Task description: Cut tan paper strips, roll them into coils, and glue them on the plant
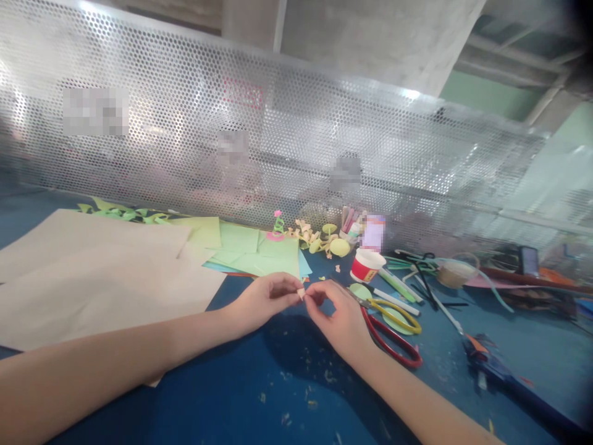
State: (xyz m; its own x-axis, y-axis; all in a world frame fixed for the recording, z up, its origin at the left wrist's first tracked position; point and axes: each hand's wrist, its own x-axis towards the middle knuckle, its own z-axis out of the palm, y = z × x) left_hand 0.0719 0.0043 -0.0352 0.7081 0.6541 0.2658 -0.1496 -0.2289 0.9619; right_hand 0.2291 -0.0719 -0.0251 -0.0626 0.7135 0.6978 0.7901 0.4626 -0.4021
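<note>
Between my two hands is a small cream-coloured paper piece [301, 293], pinched at the fingertips. My left hand [265, 301] comes in from the left, thumb and forefinger closed on the piece's left side. From the right, my right hand [340, 316] closes thumb and forefinger on its other side. The piece's exact shape is too small to make out. Just right of my right hand lie scissors with yellow handles [393, 309] and scissors with red handles [393, 343]; their blades are partly hidden behind the hand.
Large beige paper sheets [115, 278] cover the left, with green sheets [278, 254] behind my hands. A red-and-white paper cup [367, 266] stands near pens [401, 300]. A dark blue glue gun [514, 380] lies at right. A perforated metal screen [296, 142] closes off the back.
</note>
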